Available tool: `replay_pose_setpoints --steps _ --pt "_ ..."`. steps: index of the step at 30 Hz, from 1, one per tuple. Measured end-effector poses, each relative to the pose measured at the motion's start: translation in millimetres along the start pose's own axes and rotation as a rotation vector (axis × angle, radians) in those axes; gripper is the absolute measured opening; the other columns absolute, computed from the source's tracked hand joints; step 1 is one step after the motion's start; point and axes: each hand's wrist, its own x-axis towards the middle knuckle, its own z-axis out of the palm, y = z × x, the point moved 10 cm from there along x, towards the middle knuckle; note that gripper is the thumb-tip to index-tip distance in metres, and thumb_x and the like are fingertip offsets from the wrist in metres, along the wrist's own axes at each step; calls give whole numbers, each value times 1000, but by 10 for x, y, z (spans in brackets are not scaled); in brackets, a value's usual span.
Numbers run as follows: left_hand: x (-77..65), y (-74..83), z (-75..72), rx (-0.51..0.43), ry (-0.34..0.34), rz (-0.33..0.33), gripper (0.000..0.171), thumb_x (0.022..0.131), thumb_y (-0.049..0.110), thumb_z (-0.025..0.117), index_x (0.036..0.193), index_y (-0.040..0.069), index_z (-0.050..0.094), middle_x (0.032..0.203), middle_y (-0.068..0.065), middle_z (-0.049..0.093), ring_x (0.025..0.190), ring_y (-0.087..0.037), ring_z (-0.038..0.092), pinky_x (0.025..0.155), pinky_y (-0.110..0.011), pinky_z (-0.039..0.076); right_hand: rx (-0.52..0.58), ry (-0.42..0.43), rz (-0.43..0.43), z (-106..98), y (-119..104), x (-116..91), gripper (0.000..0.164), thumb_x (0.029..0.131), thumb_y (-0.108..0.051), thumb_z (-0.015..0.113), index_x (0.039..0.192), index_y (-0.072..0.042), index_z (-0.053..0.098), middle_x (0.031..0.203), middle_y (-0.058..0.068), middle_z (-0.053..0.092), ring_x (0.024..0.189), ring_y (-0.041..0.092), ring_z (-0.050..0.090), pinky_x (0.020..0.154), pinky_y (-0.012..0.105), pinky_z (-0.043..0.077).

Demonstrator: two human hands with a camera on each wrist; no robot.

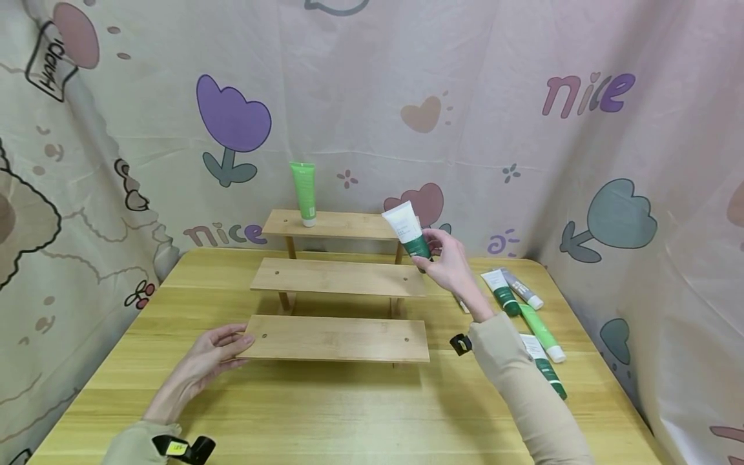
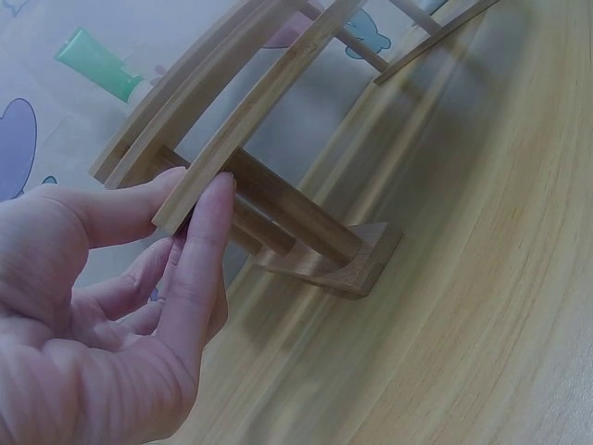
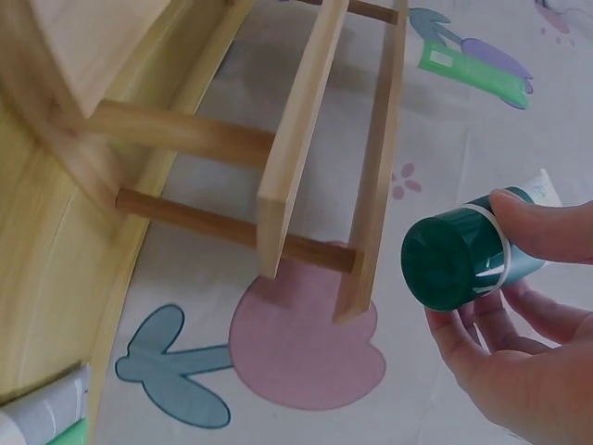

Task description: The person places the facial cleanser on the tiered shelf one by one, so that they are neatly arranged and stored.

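Below the right grip [image 1: 444, 263] spreads a wood-grain tabletop [image 1: 349, 416]; beyond hangs a printed fabric backdrop [image 1: 349, 84], a purple tulip print [image 1: 234, 119] to the grip's upper left, a blue-grey tulip print [image 1: 622, 213] to its right.

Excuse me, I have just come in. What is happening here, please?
A person's right hand holds a white-and-green tube in the air near the top step of the stand. The left hand grips the front step at its left end. A green tube stands on the top step; more tubes lie on the table at right.
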Motion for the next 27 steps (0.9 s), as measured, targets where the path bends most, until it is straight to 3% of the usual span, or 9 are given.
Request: replay_pose_setpoints --steps 14,27 --pt "1 -7 4 10 -25 15 76 102 14 61 152 -17 13 108 7 59 97 -3 63 91 -25 63 142 -4 19 212 -92 251 53 85 -2 76 134 2 57 120 24 62 112 37 62 103 50 58" --pt "-5 0 -2 5 -18 9 77 101 15 61 153 -16 13 107 8 60 97 -3 63 90 -25 63 249 31 20 368 -160 457 48 83 0 78 127 3 59 118 23 62 107 32 59 104 48 57"
